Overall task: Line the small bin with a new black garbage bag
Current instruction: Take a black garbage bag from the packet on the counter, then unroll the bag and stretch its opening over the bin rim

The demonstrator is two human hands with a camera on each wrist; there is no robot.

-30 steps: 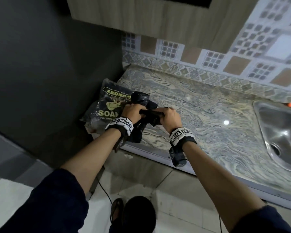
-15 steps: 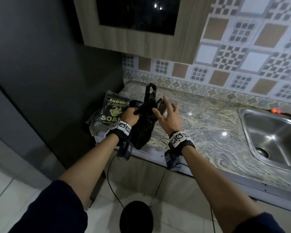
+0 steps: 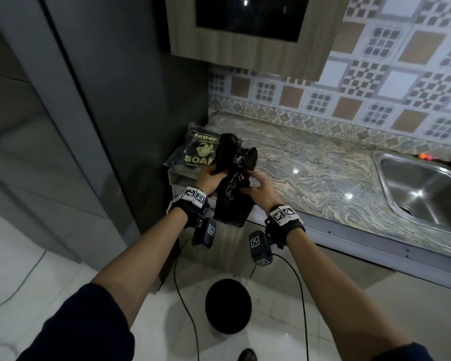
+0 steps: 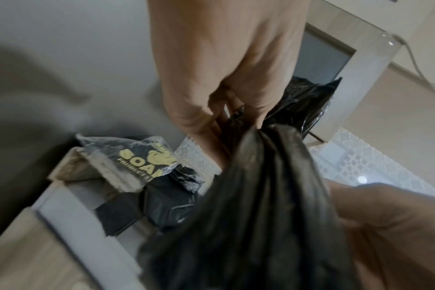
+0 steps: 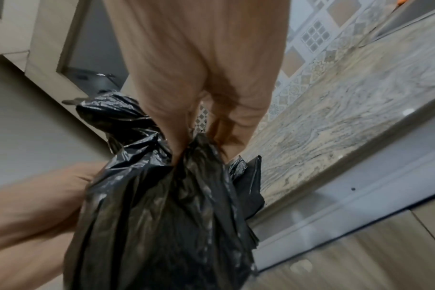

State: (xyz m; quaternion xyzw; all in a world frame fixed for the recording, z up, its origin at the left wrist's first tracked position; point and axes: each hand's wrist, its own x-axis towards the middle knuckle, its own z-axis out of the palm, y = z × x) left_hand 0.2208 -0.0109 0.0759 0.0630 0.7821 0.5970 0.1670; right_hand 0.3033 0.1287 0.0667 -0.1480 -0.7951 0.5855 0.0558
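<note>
A crumpled black garbage bag point(image 3: 233, 201) hangs in front of the counter edge, its handles sticking up above my hands. My left hand point(image 3: 211, 175) grips its upper left part, and my right hand point(image 3: 255, 185) pinches the upper right part. The left wrist view has my left hand point(image 4: 226, 115) curled into the bag point(image 4: 261, 215). My right hand point(image 5: 199, 137) pinches bunched plastic of the bag point(image 5: 166, 215) in the right wrist view. A small round black bin point(image 3: 228, 310) stands on the floor directly below, between my forearms.
A pack of bags point(image 3: 199, 152) printed in yellow lies on the marbled counter point(image 3: 323, 173) at its left end, against a dark wall point(image 3: 130, 100). A steel sink point(image 3: 427, 188) is set in at the right. Cables point(image 3: 185, 295) hang from my wrists over the white floor.
The bag has come off the counter and now hangs lower between my hands. My right hand, spread open half a second ago, has closed on the bag.
</note>
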